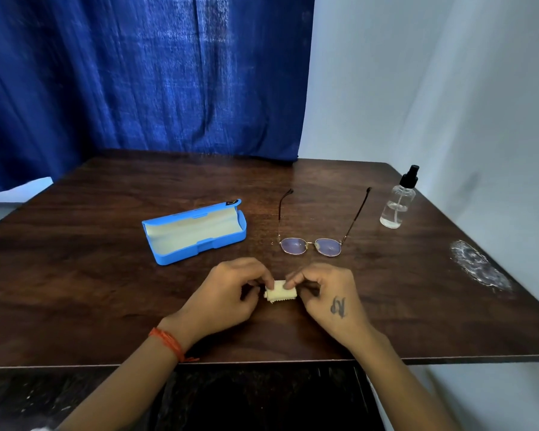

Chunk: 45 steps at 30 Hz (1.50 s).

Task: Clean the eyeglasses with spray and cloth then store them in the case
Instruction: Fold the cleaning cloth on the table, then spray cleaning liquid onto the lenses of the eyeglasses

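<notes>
A small folded cream cloth (281,293) lies near the table's front middle, pinched from both sides by my left hand (231,293) and my right hand (327,293). Just behind my hands, the gold-rimmed eyeglasses (311,245) rest on the table with their temples unfolded and pointing away from me. To the left of them sits the blue case (196,233), lid open, its pale lining showing and nothing inside. A clear spray bottle (398,203) with a black nozzle stands upright at the right, beyond the glasses.
The dark wooden table (106,275) has a whitish scuffed patch (479,265) near its right edge. A blue curtain (137,73) hangs behind the table, with a white wall (417,73) to the right. The table's front edge runs just below my wrists.
</notes>
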Each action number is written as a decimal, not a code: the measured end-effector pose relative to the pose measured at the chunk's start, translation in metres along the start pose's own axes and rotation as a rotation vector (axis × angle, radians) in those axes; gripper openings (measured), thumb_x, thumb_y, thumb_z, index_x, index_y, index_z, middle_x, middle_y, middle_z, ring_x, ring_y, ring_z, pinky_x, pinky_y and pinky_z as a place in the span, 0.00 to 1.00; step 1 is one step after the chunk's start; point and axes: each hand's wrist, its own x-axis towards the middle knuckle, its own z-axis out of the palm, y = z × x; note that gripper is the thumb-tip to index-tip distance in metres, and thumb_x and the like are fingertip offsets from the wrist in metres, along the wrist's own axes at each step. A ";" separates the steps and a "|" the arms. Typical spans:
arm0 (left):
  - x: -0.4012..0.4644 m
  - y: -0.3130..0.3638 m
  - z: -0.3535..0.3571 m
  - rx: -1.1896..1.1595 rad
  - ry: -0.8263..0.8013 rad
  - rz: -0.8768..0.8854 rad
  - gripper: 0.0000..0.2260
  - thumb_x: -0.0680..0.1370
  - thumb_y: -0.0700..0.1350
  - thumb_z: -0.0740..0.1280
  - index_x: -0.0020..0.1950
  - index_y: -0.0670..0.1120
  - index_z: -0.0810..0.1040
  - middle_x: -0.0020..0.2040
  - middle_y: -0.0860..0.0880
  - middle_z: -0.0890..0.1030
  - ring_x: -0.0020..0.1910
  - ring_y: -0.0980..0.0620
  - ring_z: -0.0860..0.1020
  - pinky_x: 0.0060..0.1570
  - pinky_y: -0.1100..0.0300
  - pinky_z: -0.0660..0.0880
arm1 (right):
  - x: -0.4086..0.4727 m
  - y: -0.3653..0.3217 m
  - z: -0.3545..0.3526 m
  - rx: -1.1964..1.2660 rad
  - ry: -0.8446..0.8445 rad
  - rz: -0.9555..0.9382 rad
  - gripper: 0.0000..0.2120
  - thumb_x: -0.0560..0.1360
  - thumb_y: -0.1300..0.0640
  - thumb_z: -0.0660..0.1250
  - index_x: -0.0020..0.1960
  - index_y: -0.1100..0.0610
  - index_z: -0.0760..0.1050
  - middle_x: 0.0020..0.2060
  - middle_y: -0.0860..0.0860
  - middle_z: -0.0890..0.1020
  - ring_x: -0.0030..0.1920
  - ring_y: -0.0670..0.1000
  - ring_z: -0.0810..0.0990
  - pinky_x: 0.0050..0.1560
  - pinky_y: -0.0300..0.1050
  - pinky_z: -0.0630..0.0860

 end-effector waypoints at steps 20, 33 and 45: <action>0.040 0.046 0.031 0.030 0.344 0.081 0.16 0.72 0.48 0.69 0.60 0.51 0.76 0.59 0.54 0.75 0.59 0.57 0.73 0.60 0.65 0.69 | -0.013 0.023 -0.086 0.405 0.201 0.213 0.15 0.68 0.71 0.72 0.47 0.54 0.82 0.46 0.47 0.85 0.47 0.45 0.83 0.49 0.35 0.77; 0.085 -0.004 0.036 0.015 0.443 -0.238 0.44 0.67 0.43 0.76 0.74 0.50 0.51 0.71 0.44 0.57 0.69 0.45 0.64 0.64 0.42 0.69 | 0.097 0.134 -0.118 0.051 0.565 0.439 0.39 0.64 0.55 0.77 0.71 0.53 0.63 0.63 0.48 0.71 0.64 0.51 0.72 0.64 0.50 0.70; 0.085 -0.028 0.043 -0.163 0.212 -0.246 0.27 0.72 0.36 0.70 0.66 0.55 0.68 0.52 0.58 0.79 0.53 0.63 0.77 0.54 0.72 0.73 | 0.100 0.153 -0.101 0.066 0.529 0.409 0.20 0.72 0.62 0.70 0.62 0.56 0.71 0.50 0.52 0.79 0.50 0.55 0.79 0.55 0.49 0.76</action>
